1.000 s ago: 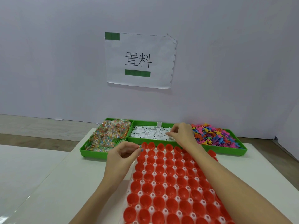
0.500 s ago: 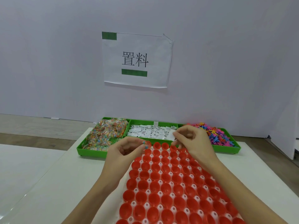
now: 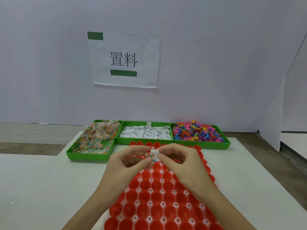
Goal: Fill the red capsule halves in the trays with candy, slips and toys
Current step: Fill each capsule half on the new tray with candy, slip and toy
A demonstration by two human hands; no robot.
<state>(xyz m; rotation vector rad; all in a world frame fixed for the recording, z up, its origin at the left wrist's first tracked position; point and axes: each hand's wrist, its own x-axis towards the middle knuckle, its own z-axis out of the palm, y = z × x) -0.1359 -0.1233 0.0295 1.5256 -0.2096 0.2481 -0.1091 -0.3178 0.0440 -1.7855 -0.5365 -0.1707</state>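
A white tray of several empty red capsule halves (image 3: 159,203) lies in front of me on the white table. Over its far rows my left hand (image 3: 127,165) pinches a small clear candy packet (image 3: 152,156) with coloured pieces. My right hand (image 3: 179,161) pinches a white paper slip (image 3: 155,151) right beside the packet; the two hands meet fingertip to fingertip. Behind stand three green bins: candy packets (image 3: 98,138), white slips (image 3: 146,132) and coloured plastic toys (image 3: 197,131).
A white partition wall with a taped paper sign (image 3: 124,60) rises right behind the bins. A second white panel (image 3: 272,127) stands at the right. Bare table surface (image 3: 49,188) lies left and right of the capsule tray.
My right hand came back from the slip bin with a slip. My left hand moved right with the candy packet. Both now meet above the far rows of the tray.
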